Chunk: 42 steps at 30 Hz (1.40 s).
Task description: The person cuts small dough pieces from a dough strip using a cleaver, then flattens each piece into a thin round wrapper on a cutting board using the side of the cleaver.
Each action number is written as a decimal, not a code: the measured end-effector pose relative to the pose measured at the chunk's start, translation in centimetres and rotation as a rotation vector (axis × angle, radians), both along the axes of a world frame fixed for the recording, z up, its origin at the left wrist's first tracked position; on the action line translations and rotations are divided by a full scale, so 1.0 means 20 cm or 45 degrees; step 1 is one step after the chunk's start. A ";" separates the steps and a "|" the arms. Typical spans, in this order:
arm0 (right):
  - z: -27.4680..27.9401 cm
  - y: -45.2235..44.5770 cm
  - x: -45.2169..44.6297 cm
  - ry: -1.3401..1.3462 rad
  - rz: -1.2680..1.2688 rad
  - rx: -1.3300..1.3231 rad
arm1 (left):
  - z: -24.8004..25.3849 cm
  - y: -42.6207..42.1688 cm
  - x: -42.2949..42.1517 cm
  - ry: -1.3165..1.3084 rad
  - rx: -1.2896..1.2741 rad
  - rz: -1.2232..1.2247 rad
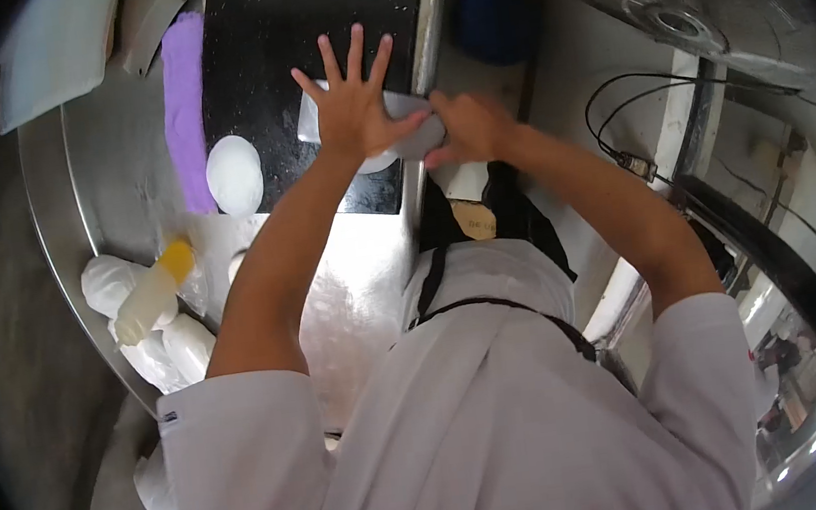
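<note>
My left hand (348,111) is spread wide, its palm over a flat grey metal blade that looks like a cleaver (414,133). The fingers reach past the blade over the black board (267,29). My right hand (472,125) is closed around the blade's right end, beside the board's edge; the handle is hidden in the grip. Below the blade, part of a white round piece (379,162) shows near my left wrist. A white, smooth disc (235,176) lies at the board's left edge.
A folded purple cloth (188,114) lies along the board's left side. On the metal counter (351,282) stand a yellow-capped squeeze bottle (153,296) and white plastic-wrapped bundles (187,346). A fan (678,18) and black cables (634,164) are at the right.
</note>
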State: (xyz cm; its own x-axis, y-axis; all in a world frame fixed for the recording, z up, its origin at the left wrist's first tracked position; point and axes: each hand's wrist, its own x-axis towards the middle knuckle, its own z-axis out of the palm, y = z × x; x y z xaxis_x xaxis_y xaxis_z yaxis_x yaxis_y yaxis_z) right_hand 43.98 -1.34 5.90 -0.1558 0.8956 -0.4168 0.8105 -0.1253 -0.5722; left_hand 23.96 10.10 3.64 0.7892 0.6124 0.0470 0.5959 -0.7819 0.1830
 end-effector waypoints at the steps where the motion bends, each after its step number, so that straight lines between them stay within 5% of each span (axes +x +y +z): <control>1: 0.01 -0.02 -0.03 0.026 0.008 0.017 | 0.01 0.02 0.03 -0.031 0.025 0.061; 6: 0.11 0.27 0.09 -0.059 0.226 0.221 | -0.04 0.15 0.06 -0.248 0.088 0.245; 10: 0.10 0.02 -0.03 0.124 0.140 -0.052 | -0.03 0.01 -0.06 0.011 0.045 0.045; 15: -0.03 0.15 0.10 -0.006 0.181 0.177 | -0.01 0.10 0.07 -0.066 0.070 0.161; 17: 0.01 0.29 0.18 -0.062 0.258 0.290 | 0.28 0.12 0.19 0.218 -0.028 0.363; 20: -0.01 0.25 0.10 0.137 0.223 0.201 | -0.06 0.19 0.02 -0.185 0.096 0.095; 26: -0.01 0.10 0.11 0.089 0.178 0.032 | 0.04 0.08 0.09 0.048 0.063 0.119; 28: -0.06 0.23 0.21 0.002 0.242 0.575 | 0.20 0.12 0.18 0.155 0.042 0.239; 30: 0.05 0.38 0.17 -0.106 0.262 0.169 | 0.23 0.17 0.22 0.302 0.050 0.387; 32: 0.04 0.31 0.11 0.007 0.299 0.199 | -0.05 0.23 0.05 -0.088 0.124 0.139; 39: -0.01 0.22 0.17 0.025 0.255 0.124 | 0.10 0.12 0.16 -0.004 0.095 0.121; 42: -0.03 0.28 0.20 -0.069 0.220 0.236 | 0.25 0.22 0.29 0.300 0.060 0.248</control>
